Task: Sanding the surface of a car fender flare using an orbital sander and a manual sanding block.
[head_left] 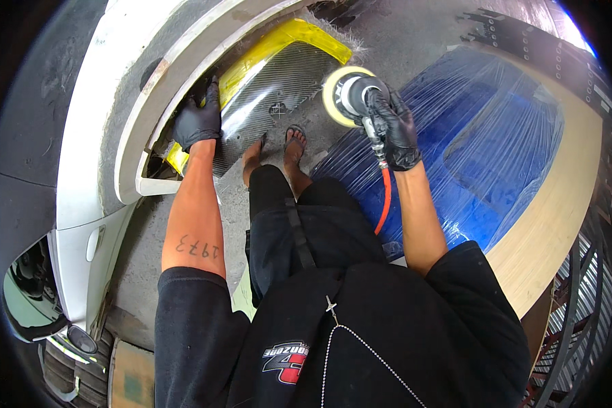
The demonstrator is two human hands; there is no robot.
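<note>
My right hand [391,129], in a black glove, grips a round air sander [347,96] with a pale yellow pad, held raised; a red hose [385,204] runs down from it. My left hand [197,117], also black-gloved, rests with fingers apart at the inner edge of a white curved body opening [137,136]. It touches a glossy carbon-fibre weave panel [258,102] with a bright yellow border [289,30] and frayed fibres at its upper right end.
A pale board [557,197] on my right carries plastic-wrapped blue material [469,163]. The white car body [81,170] and a mirror [81,338] are on my left. Perforated dark metal strips [523,44] lie at upper right, metal framework [571,306] at lower right. My sandalled feet stand on concrete [136,265].
</note>
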